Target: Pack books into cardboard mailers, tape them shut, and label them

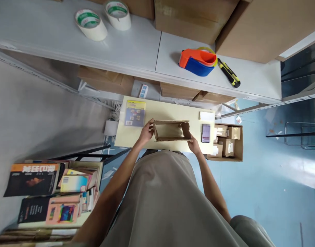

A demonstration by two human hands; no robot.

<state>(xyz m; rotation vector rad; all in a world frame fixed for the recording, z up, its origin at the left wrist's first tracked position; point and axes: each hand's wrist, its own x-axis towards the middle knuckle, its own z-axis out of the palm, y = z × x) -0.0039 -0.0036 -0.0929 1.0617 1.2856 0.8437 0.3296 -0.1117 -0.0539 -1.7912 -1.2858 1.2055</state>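
Note:
A small open cardboard box [172, 139] is held above the pale yellow table [167, 109], its inside facing up at me and its right end looking ragged. My left hand [146, 133] is closed on the box's left end. At the lower right corner, my right hand [194, 144] grips the box wall. To the left on the table lies a yellow and blue book [135, 113]. A phone [206, 133] lies on the right side, with a small white box [207, 116] just beyond it.
Above the table runs a grey shelf [136, 46] bearing tape rolls [92, 29], an orange and blue tape dispenser [198, 61], a utility knife [228, 72] and large cartons [190, 20]. A carton of small boxes [238, 151] stands at right. Books [34, 180] are piled at lower left.

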